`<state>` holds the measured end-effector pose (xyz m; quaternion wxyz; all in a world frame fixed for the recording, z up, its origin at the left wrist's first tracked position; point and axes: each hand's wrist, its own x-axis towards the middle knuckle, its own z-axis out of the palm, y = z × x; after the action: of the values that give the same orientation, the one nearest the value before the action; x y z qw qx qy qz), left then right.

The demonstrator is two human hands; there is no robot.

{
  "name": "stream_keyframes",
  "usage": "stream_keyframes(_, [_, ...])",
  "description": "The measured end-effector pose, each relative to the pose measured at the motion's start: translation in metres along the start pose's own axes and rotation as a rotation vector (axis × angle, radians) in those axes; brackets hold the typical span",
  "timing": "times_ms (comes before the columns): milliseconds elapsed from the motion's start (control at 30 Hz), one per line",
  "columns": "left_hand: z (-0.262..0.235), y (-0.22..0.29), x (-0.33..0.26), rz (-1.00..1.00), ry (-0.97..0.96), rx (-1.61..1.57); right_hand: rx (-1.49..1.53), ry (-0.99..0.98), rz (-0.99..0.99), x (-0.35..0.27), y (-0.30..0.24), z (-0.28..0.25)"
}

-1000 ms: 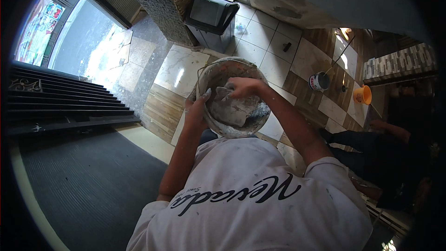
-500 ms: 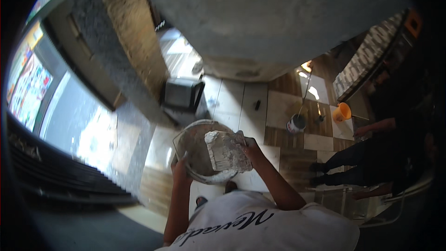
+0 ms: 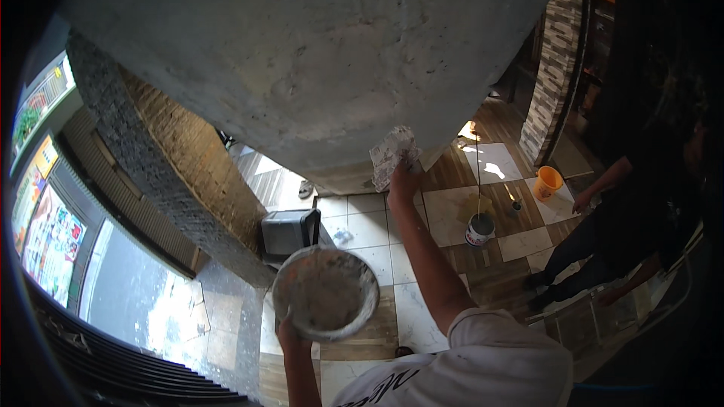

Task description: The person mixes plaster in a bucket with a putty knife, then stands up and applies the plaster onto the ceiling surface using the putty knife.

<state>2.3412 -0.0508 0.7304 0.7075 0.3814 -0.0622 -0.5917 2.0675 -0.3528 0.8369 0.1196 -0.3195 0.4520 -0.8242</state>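
My right hand [image 3: 403, 178] is raised overhead and grips a flat trowel [image 3: 392, 152] smeared with grey-white plaster, pressed against the rough grey plastered surface [image 3: 317, 53] above me. My left hand [image 3: 289, 332] holds a round metal pan [image 3: 326, 294] from below, its inside coated with plaster. The pan sits lower and to the left of the trowel. My white shirt [image 3: 483, 365] shows at the bottom edge.
Far below lies a tiled floor [image 3: 362, 226] with a dark bin [image 3: 288, 232], a small bucket [image 3: 480, 229] and an orange bucket [image 3: 547, 181]. Another person [image 3: 626, 218] in dark clothes stands at the right. A stone-clad pillar [image 3: 166, 173] rises at left.
My right hand lifted the plaster-loaded trowel out of the pan and up to the surface overhead. The view tilted upward, and the pan dropped lower in the picture.
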Motion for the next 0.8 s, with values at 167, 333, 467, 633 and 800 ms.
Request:
stream_keyframes(167, [-0.054,0.005,-0.033,0.135,-0.019,0.039,0.084,0.152,0.123,0.013,0.006,0.015])
stream_keyframes(333, [-0.122,0.019,-0.069,0.568,0.192,1.571,0.131,0.289,0.138,0.013,-0.001,0.052])
stream_keyframes(467, [-0.155,0.03,-0.083,0.516,0.405,1.383,0.257,0.28,0.173,0.006,-0.02,0.072])
stream_keyframes(633, [-0.165,0.044,-0.095,0.442,0.432,1.079,0.147,0.278,0.147,0.005,-0.065,0.089])
stream_keyframes(800, [-0.164,0.061,-0.095,0.411,0.356,0.806,0.028,0.364,0.001,0.004,-0.13,0.111])
